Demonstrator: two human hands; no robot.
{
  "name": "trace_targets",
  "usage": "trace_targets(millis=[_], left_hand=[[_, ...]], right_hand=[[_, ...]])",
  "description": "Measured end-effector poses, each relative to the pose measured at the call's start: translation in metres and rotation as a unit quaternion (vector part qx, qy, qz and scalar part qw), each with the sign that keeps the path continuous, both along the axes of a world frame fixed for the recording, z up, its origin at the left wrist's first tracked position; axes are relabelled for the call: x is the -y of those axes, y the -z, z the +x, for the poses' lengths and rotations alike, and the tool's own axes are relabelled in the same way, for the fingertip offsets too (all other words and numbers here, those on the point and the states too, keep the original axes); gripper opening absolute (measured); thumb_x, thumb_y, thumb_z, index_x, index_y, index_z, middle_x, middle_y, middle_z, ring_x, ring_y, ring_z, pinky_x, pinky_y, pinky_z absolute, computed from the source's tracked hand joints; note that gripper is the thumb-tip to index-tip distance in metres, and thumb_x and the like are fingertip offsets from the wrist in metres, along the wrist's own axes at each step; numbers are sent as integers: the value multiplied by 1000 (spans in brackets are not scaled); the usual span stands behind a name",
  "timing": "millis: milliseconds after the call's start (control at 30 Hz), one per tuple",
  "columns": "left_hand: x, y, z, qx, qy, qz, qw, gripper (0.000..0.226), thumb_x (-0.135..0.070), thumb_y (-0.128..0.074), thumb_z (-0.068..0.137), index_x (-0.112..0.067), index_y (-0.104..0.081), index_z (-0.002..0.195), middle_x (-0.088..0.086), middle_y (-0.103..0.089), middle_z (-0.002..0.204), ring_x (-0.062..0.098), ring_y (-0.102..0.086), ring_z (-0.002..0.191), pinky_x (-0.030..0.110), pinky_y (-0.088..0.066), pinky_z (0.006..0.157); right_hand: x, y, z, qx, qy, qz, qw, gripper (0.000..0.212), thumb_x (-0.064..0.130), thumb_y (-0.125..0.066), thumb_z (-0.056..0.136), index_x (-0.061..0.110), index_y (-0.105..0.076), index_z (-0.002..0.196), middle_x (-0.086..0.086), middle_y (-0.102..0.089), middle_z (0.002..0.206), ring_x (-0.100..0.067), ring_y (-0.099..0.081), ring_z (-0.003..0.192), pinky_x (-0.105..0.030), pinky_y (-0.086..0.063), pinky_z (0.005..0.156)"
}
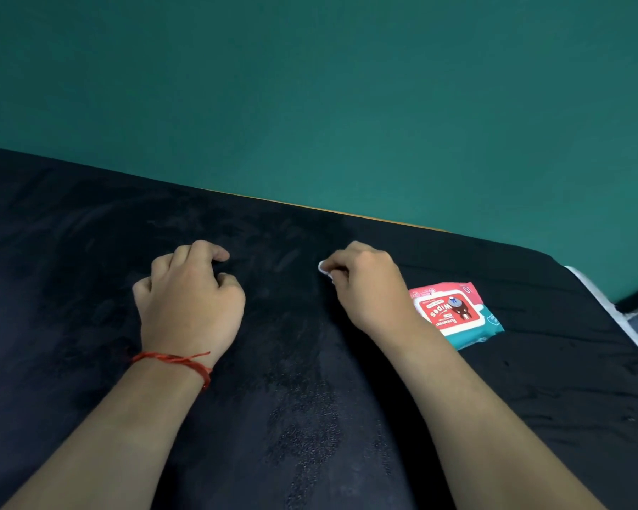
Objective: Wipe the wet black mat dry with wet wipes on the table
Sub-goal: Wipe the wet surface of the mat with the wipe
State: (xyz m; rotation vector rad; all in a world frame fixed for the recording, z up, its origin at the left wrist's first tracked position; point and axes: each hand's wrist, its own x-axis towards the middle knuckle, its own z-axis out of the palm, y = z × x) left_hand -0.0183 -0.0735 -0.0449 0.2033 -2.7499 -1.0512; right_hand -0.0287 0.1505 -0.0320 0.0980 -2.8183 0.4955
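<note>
A black mat [89, 252] covers the whole table, with duller damp-looking streaks and patches across its middle. My right hand [365, 285] rests on the mat right of centre, fingers curled round a small bunched white wipe [324, 269] that peeks out at the fingertips. My left hand [190, 288], a red thread round its wrist, lies on the mat left of centre with its fingers curled and nothing visible in them. A red and teal pack of wet wipes [457, 312] lies flat just right of my right wrist.
A teal wall [310, 86] rises straight behind the table's far edge. At the right the mat ends at a white table edge [604, 307], with floor beyond it.
</note>
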Motion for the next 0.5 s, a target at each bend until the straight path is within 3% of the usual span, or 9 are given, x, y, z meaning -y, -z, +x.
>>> trace_targets(millis=[200, 367, 500], left_hand=[[0, 0, -2, 3, 0, -3, 1000, 35, -20, -51, 96, -33, -60, 127, -7, -59, 136, 22, -39, 139, 47, -24, 116], [0, 0, -1, 4, 3, -1, 1000, 34, -21, -51, 97, -33, -59, 128, -7, -58, 136, 21, -38, 139, 47, -23, 117], [0, -1, 0, 2, 3, -6, 1000, 35, -21, -50, 97, -32, -60, 128, -7, -58, 137, 22, -39, 138, 47, -24, 116]], right_hand=[[-5, 0, 57, 15, -74, 20, 997, 21, 12, -70, 97, 26, -82, 106, 7, -68, 102, -19, -69, 94, -41, -58, 83], [-20, -4, 51, 17, 0, 50, 999, 23, 5, -68, 95, 21, -82, 104, -2, -69, 103, -26, -68, 93, -39, -55, 80], [-10, -4, 28, 20, 43, 73, 996, 29, 2, -61, 95, 21, -80, 106, -3, -68, 106, -31, -66, 93, -34, -42, 73]])
